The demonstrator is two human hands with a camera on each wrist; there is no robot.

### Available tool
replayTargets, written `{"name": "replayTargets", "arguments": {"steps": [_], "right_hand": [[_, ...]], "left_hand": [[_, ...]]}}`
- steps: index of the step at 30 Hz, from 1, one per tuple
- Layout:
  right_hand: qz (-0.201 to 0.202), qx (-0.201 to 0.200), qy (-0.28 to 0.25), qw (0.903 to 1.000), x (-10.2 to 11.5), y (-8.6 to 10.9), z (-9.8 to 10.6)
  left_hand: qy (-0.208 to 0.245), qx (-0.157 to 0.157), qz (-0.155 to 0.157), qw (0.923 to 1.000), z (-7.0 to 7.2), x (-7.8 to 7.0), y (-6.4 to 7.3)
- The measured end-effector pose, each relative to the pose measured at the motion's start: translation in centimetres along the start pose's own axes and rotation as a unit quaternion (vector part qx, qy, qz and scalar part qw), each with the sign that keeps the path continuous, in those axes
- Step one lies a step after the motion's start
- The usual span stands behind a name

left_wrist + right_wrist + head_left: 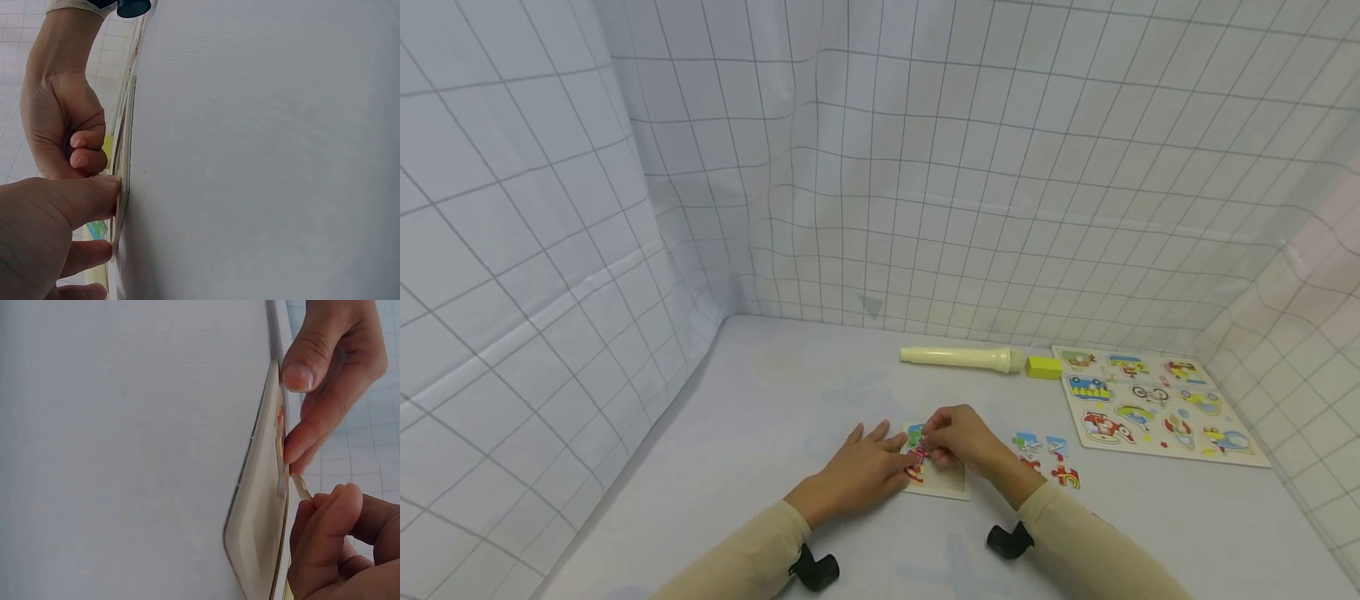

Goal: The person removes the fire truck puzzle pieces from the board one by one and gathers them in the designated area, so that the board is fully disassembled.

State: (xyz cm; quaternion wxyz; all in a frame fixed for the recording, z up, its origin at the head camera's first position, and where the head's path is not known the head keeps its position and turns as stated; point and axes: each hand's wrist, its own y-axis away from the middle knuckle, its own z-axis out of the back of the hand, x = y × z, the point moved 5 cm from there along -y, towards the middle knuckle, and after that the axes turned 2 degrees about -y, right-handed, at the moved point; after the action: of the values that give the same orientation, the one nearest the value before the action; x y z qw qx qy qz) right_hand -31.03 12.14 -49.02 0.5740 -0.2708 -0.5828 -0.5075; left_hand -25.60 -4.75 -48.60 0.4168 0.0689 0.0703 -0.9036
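Observation:
A small wooden puzzle board (951,485) lies on the table, its left part filled with colourful jigsaw pieces (914,475). My left hand (863,475) rests at the board's left side with fairly straight fingers, its fingertips touching the board and pieces. Seen from the left wrist, the thumb (94,194) lies against the board edge. Over the board, my right hand (961,437) pinches a jigsaw piece (301,486), which stands tilted in the right wrist view. Its printed face is mostly hidden by the fingers.
Several loose jigsaw pieces (1066,476) lie right of the board. Farther right is a large picture puzzle board (1150,421) with vehicles. Behind stand a yellow block (1043,367) and a cream microphone-shaped stick (958,358). Gridded white curtains (880,183) enclose the table.

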Motion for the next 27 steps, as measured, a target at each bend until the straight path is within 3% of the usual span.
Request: {"name": "replayTargets", "arguments": {"steps": [5,11,18,24,27], "right_hand": [[-0.006,-0.029,-0.001,0.9996,0.1,0.7,2.1],[-0.009,-0.065,0.002,0.9979,0.0,1.8,6.4],[-0.012,-0.072,0.012,0.9973,-0.8,3.2,10.7],[-0.047,-0.062,0.039,0.9962,-2.4,3.3,11.6],[-0.048,-0.071,0.077,0.9933,-2.7,3.1,11.3]], "left_hand": [[-0.005,-0.001,0.001,1.0000,0.0,-0.1,0.0],[-0.009,-0.001,0.007,0.9999,0.0,-0.1,0.2],[-0.007,0.000,0.004,1.0000,-0.1,0.1,0.1],[-0.004,0.006,0.004,1.0000,-0.1,0.1,0.0],[0.000,0.002,0.005,1.0000,-0.2,0.2,0.0]]}}
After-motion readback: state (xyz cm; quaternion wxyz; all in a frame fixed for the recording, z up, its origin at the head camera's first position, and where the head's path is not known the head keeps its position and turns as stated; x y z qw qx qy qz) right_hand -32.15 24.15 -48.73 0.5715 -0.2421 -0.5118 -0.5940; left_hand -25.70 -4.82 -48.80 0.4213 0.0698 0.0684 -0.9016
